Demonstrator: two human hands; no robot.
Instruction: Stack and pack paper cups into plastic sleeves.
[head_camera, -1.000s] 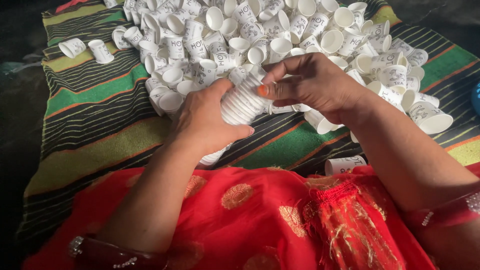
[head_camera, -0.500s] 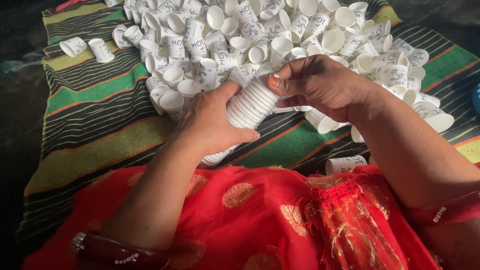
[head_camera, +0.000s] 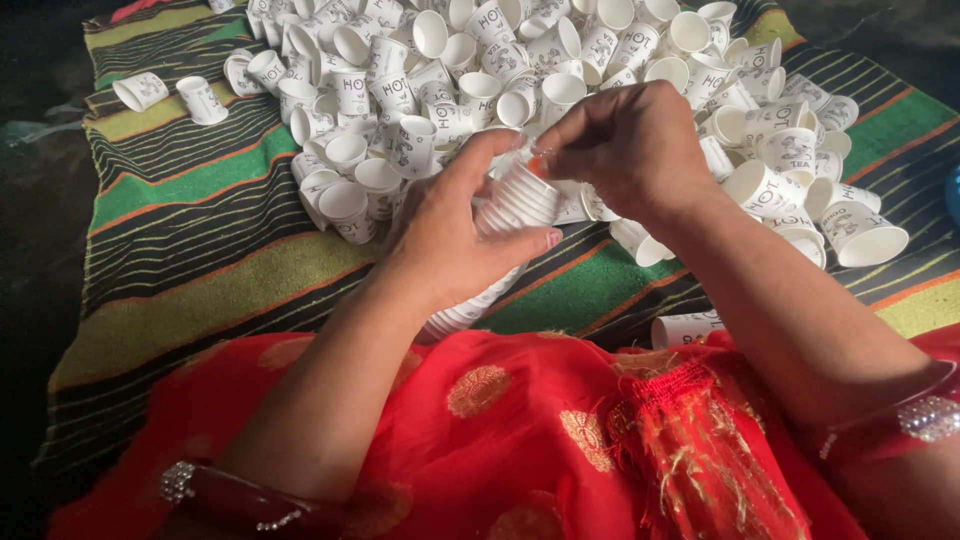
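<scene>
Item: one nested stack of white paper cups (head_camera: 505, 225), lying slantwise across my lap edge, its upper end just in front of the heap of loose cups (head_camera: 560, 90) and its lower end on the striped cloth (head_camera: 200, 210).

Hold: my left hand (head_camera: 450, 235) was wrapped around the middle of the stack, fingers closed on it. My right hand (head_camera: 630, 150) pinched the rim at the top end, fingers together on the uppermost cup.

Handling, as I judged it: very light, thin-walled, easily crushed; stiff along the nested length, weak at any single rim. Best gripped round the body of the stack, gently, with only a light pinch at the rim.

Count: stack, one; cups within it, too close-set to count. Loose cups in the heap, many dozens, beyond counting. Two stray cups (head_camera: 170, 95) lay left of the heap, one lone cup (head_camera: 690, 328) right of the stack by my red garment (head_camera: 520, 440). Bangles, one visible at each wrist.
</scene>
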